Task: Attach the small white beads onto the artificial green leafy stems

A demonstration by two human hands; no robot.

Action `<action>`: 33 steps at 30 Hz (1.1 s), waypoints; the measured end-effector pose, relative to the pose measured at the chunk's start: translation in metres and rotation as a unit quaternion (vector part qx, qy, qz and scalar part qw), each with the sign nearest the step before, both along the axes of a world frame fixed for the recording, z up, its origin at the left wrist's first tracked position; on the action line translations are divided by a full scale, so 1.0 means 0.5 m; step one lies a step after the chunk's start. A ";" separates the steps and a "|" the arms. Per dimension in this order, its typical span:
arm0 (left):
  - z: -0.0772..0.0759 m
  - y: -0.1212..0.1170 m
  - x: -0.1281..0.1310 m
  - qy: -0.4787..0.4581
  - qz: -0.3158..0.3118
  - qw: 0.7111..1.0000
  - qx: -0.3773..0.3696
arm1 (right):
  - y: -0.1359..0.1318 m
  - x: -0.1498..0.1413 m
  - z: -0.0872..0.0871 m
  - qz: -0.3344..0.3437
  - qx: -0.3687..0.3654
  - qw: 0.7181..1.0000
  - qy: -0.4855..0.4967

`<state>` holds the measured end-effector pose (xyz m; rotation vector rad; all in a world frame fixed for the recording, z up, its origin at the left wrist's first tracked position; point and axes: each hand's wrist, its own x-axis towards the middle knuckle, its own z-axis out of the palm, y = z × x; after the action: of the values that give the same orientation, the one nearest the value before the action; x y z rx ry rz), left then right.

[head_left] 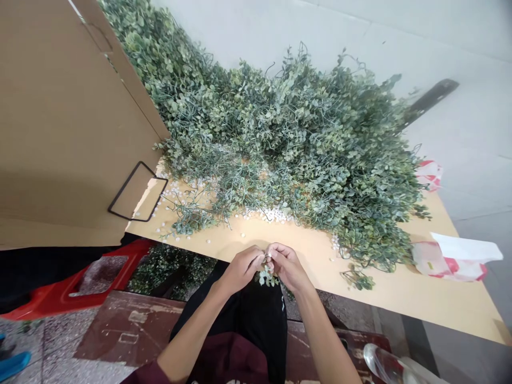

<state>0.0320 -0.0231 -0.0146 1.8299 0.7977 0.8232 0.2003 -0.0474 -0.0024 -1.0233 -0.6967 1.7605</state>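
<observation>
Close together at the table's near edge, my left hand [242,268] and my right hand [288,268] are both closed in a pinch. My left fingers grip a small artificial leaf sprig [267,277], whose pale green leaves hang down below the fingertips. My right thumb and forefinger press at its top, where a small pale piece shows; the exact contact is hidden by the fingers. Just beyond the hands lie many small white plastic caps [276,215] scattered on the tabletop. A large heap of green leaf sprigs [320,133] spreads behind them.
A tall cardboard sheet [68,117] stands at the left beside a black wire frame [138,192]. One loose sprig [358,278] and a red-and-white plastic bag [452,261] lie to the right on the table [440,304]. A red stool [52,293] stands below left.
</observation>
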 end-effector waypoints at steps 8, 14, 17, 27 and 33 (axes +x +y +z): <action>-0.003 -0.001 -0.001 0.002 0.005 1.000 0.004 | -0.002 -0.003 0.005 -0.006 -0.011 1.000 -0.008; -0.011 -0.003 -0.001 0.000 0.006 1.000 0.000 | -0.001 -0.004 0.007 -0.002 -0.014 1.000 -0.014; -0.011 -0.004 0.000 -0.006 0.009 1.000 -0.004 | 0.000 -0.003 0.008 -0.005 -0.010 1.000 -0.014; -0.001 -0.001 -0.003 -0.005 -0.004 1.000 -0.005 | -0.002 -0.001 0.001 0.001 -0.006 1.000 -0.020; 0.005 0.001 -0.003 0.005 -0.008 1.000 -0.013 | -0.003 -0.005 0.000 -0.024 -0.005 0.999 -0.038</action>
<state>0.0307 -0.0226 -0.0121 1.8175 0.7968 0.7911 0.1978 -0.0486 -0.0024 -1.1088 -0.7051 1.6920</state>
